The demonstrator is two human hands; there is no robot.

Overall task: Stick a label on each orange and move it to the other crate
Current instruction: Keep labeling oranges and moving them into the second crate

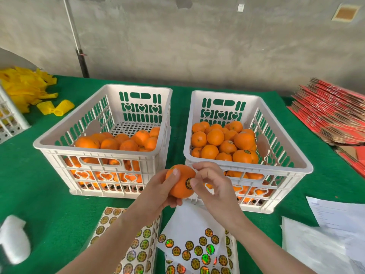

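My left hand grips an orange in front of the two white crates. A round black-and-gold label sits on the orange's right side, and the thumb of my right hand presses on it with the other fingers curled above. The left crate holds several oranges toward its front. The right crate holds a heap of oranges, some showing labels. Sheets of round labels lie on the green table below my hands.
Yellow foam fruit nets are piled at the far left beside another white crate. Flat red cartons are stacked at the right. White papers lie at the near right, a blurred white object at the near left.
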